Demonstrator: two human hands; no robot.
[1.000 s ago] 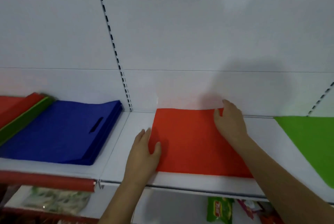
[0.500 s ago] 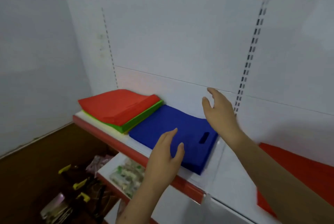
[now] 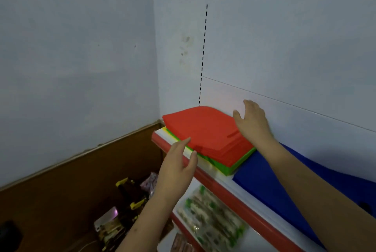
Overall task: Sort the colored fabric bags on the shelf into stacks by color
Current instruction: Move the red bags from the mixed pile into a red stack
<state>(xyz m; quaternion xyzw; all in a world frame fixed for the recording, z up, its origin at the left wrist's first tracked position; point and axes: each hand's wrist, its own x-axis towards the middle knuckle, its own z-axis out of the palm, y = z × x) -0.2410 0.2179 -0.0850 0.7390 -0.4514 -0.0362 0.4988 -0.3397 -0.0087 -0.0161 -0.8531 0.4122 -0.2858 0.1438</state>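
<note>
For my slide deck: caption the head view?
Both open hands reach toward red bags stacked on green bags, beside blue bags.

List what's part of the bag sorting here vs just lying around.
Job:
red bags, top of the mixed pile
green bags, under the red
blue bags, beside that pile
left hand and right hand, both open, reaching for the pile

Lying about:
packaged goods on the lower shelf
clutter on the floor

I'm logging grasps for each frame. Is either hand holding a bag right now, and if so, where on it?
Nothing is held. The left hand and right hand are open, fingers spread, beside the red bags.
</note>
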